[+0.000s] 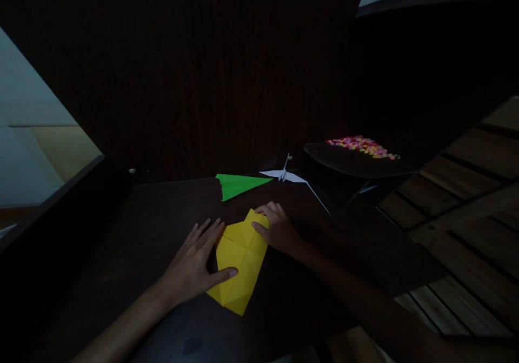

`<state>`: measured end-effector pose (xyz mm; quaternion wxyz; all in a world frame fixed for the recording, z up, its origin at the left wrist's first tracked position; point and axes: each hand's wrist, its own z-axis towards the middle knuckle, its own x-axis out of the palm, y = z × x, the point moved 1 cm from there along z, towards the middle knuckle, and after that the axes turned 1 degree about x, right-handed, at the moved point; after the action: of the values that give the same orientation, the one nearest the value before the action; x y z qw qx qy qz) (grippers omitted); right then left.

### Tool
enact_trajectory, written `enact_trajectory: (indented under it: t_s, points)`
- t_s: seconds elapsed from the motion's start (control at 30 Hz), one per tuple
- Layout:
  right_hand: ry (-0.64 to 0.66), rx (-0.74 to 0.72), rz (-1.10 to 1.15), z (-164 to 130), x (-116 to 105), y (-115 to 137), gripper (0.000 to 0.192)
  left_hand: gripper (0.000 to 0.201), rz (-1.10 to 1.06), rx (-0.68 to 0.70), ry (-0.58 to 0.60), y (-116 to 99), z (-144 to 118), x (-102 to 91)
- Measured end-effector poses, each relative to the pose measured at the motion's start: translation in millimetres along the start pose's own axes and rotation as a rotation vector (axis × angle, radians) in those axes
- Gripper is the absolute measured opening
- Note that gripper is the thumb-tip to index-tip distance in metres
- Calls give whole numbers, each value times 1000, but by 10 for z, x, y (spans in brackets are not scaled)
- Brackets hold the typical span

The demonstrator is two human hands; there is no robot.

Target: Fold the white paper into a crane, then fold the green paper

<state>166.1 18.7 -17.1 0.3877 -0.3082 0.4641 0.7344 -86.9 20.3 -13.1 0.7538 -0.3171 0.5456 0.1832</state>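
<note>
1. The left hand [193,263] lies flat and open on the yellow paper [239,260], fingers spread over its left edge and thumb pressing across the middle — it pins the sheet and grips nothing.
2. The right hand [278,228] rests on the paper's upper right corner, fingers curled down over a fold; it presses rather than pinches, as far as the dim light shows.
3. The paper lies on the dark table [154,228], just before the person, between both hands.
4. I judge it light, thin and limp, quick to slide on the smooth top and easy to crease or tear — best held by pinching an edge or corner.
5. Counted: one yellow sheet, one green plane [237,184], one white crane [284,175], and one tray [352,163] of coloured bits beyond.
</note>
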Motion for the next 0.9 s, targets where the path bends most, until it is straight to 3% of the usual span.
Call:
enact_trajectory:
  t_s: [0.17,0.37,0.67,0.9]
  points:
    - [-25,71,55,19,0,-68,21,93,-28,-14,-40,-8,9,-37]
    - [-1,86,97,18,-9,-93,5,88,-110,-50,-34,-35,27,-87]
    - [-4,61,112,31,-25,-72,10,74,-213,-16,-54,-74,22,-124]
    - [31,272,464,68,-70,-23,9,59,-190,26,-62,-121,19,-153]
